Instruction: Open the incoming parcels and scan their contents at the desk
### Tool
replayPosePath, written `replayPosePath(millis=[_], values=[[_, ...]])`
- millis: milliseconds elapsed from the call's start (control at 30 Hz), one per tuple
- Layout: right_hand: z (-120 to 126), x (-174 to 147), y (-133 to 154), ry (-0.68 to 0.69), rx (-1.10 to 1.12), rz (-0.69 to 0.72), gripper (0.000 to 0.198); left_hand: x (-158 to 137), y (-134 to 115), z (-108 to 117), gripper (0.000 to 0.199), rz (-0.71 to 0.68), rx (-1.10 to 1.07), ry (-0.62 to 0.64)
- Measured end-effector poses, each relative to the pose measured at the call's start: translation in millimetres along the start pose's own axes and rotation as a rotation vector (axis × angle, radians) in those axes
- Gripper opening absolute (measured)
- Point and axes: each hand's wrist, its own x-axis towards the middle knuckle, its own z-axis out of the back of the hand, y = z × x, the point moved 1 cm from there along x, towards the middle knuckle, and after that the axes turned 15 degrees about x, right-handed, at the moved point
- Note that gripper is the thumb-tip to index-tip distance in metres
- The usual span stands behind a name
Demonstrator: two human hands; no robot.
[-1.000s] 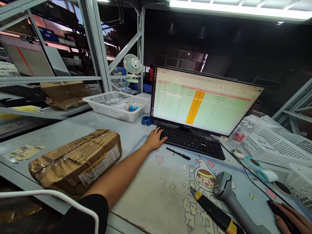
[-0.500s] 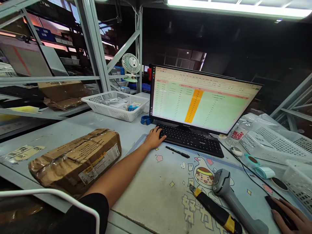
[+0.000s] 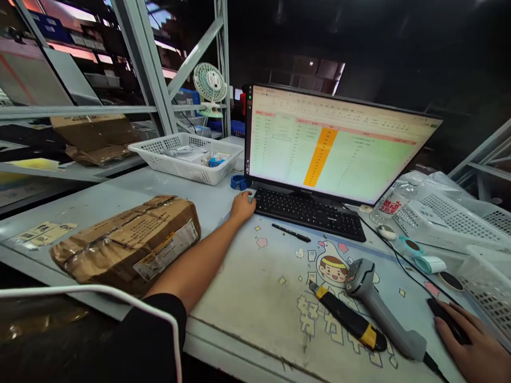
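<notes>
My left hand (image 3: 241, 207) rests at the left end of the black keyboard (image 3: 309, 211), holding nothing. Its fingers are a little bent and apart, with the tips by the keyboard's edge. At the lower right, my right hand (image 3: 475, 340) lies over a black computer mouse (image 3: 449, 321), its fingers along both sides. Behind the keyboard stands a monitor (image 3: 279, 154) showing a spreadsheet with an orange column. A black pen (image 3: 291, 233) lies in front of the keyboard. Nearer to me are a yellow-and-black utility knife (image 3: 347, 315) and a grey barcode scanner (image 3: 385, 311), side by side on the printed desk mat (image 3: 247, 308).
A taped brown parcel (image 3: 128, 239) sits left of my forearm. Behind it is a white basket (image 3: 179, 166) with small packages, beside a blue tape roll (image 3: 238, 182). White baskets (image 3: 447, 213) and a bottle (image 3: 393, 205) stand at right. A white cable (image 3: 120, 295) crosses the lower left.
My left hand has drawn back leftward from the keys to the keyboard's edge. The outlined cell on the screen has moved right. The camera view has tilted down slightly; my right hand stays on the mouse.
</notes>
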Motion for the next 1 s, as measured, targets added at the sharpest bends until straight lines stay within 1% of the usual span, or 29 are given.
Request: replayPosePath(millis=[67, 167, 267, 367, 433, 500, 633, 800, 867, 1000], values=[[2, -1, 9, 0.002, -0.043, -0.075, 0.057, 4, 4, -2, 0.038, 0.052, -0.022, -0.001], [4, -2, 12, 0.023, -0.058, -0.103, 0.057, 7, 6, -4, 0.04, 0.089, -0.063, -0.01], [5, -2, 4, 0.04, -0.083, -0.105, 0.056, 6, 5, -6, 0.044, 0.076, -0.107, -0.041], [5, -2, -2, 0.061, -0.148, -0.112, 0.058, 5, 3, -10, 0.053, 0.011, -0.131, -0.072], [4, -2, -1, 0.072, -0.186, -0.096, 0.062, 5, 2, -13, 0.057, -0.029, -0.124, -0.064], [3, -2, 4, 0.069, -0.197, -0.049, 0.063, 7, 2, -15, 0.055, -0.027, -0.12, -0.052], [0, -2, 11, 0.056, -0.207, 0.039, 0.058, 11, 4, -17, 0.052, 0.004, -0.145, -0.051], [0, -2, 20, 0.049, -0.207, 0.116, 0.051, 16, 7, -21, 0.05, -0.041, -0.095, -0.043], [1, -2, 23, 0.045, -0.197, 0.123, 0.05, 16, 8, -23, 0.049, -0.053, -0.082, -0.04], [1, -4, 25, 0.038, -0.211, 0.089, 0.051, 14, 10, -24, 0.052, -0.045, -0.072, -0.022]])
